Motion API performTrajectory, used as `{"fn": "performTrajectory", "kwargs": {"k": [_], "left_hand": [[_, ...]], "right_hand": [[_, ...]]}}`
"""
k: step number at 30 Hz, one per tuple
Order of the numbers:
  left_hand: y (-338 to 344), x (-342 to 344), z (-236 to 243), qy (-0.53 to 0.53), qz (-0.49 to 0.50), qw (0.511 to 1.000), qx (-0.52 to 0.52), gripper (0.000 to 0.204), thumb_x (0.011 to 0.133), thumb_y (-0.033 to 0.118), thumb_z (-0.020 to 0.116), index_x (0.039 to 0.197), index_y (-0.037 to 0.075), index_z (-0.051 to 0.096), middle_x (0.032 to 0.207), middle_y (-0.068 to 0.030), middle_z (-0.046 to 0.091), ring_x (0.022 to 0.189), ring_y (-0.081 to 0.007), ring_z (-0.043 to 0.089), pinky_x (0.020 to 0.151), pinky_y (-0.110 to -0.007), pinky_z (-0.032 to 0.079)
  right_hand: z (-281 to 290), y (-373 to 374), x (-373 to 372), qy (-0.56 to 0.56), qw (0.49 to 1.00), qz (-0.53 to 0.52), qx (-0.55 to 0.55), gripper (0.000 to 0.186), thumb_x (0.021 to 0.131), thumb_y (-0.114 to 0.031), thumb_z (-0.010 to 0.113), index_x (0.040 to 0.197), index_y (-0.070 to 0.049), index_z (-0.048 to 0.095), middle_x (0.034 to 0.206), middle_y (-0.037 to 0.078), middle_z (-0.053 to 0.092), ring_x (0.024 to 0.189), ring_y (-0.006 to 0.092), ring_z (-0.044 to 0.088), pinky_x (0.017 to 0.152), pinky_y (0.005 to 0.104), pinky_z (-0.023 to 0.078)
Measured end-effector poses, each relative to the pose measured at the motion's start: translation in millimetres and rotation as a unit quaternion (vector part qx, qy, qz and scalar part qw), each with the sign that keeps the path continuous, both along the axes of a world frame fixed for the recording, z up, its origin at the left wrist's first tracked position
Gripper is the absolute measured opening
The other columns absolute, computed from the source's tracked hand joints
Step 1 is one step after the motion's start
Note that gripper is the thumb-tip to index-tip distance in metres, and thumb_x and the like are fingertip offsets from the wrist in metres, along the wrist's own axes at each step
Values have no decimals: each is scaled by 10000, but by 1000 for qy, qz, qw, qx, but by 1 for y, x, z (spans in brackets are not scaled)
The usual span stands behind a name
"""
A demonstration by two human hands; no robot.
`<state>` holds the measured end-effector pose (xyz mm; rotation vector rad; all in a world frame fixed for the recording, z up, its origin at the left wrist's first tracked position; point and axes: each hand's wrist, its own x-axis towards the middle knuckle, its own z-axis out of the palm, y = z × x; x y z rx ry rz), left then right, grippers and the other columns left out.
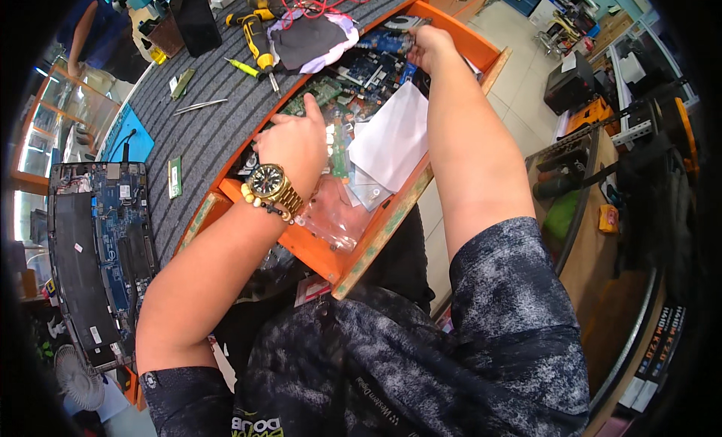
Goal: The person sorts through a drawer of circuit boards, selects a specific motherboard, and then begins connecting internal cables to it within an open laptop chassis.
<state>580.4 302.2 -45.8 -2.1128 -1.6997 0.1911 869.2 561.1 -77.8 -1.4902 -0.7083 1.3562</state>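
Right hand (430,47): fingers bent at a blue board (385,41); whether clamped, I cannot tell. Left hand (295,144): one digit extended, the rest partly hidden, grip unclear, over green boards (323,89). All lie in an orange drawer (487,53), pulled over the lap, seemingly for two-handed reach. White paper (397,128) covers some boards; a clear bag (338,211) lies nearer. Beyond: a yellow driver (259,44), tweezers (200,106); left, an opened laptop (113,241).

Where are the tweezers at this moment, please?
In the head view, the tweezers lie upper left on the grey striped surface, between two green boards, left of the orange drawer.
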Motion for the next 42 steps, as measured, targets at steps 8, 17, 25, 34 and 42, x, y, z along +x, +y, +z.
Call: {"fn": "performTrajectory", "kwargs": {"k": [8, 17, 25, 34, 42], "left_hand": [[-22, -13, -25, 21, 58, 998, -27, 577, 1073, 128, 591, 1643, 37, 578, 974, -297, 806, 773, -370, 840, 612, -471, 687], [-60, -4, 47, -126, 22, 983, -131, 382, 1046, 375, 792, 1103, 1, 734, 921, -197, 826, 845, -358, 839, 732, -455, 676], [-73, 20, 44, -138, -71, 985, -78, 342, 937, 356, 883, 1074, 65, 767, 1225, -130, 738, 1172, -328, 730, 866, -453, 664], [-44, -5, 10, -90, -17, 993, -78, 848, 882, 396, 938, 1604, 117, 591, 1681, -220, 512, 1404, -436, 613, 1055, -642, 590], [-41, 7, 6, -71, -30, 996, -53, 1005, 821, 424, 983, 1660, 118, 522, 1715, -243, 486, 1483, -451, 558, 1136, -657, 521]], "right_hand": [[24, -40, 16, 78, 996, 37, -11, 155, 1162, -126, 624, 1249, -6, 667, 1077, 158, 776, 912, 300, 748, 800, 486, 651], [44, -148, -70, 134, 975, 179, -8, 341, 1171, -161, 621, 1452, 32, 601, 1462, 229, 686, 1251, 454, 731, 1088, 637, 589], [50, -189, -117, -129, 822, 550, -67, 330, 1154, -219, 667, 1313, 66, 719, 1209, 223, 795, 963, 381, 846, 790, 547, 715], [36, -52, -26, -409, 866, 267, -111, 296, 1050, -163, 655, 1250, 36, 748, 978, 158, 825, 742, 254, 792, 618, 452, 643], [-7, -8, -12, -323, 930, 113, -133, 349, 1064, -296, 753, 1037, 48, 700, 767, 152, 711, 561, 257, 646, 550, 454, 568]]}}
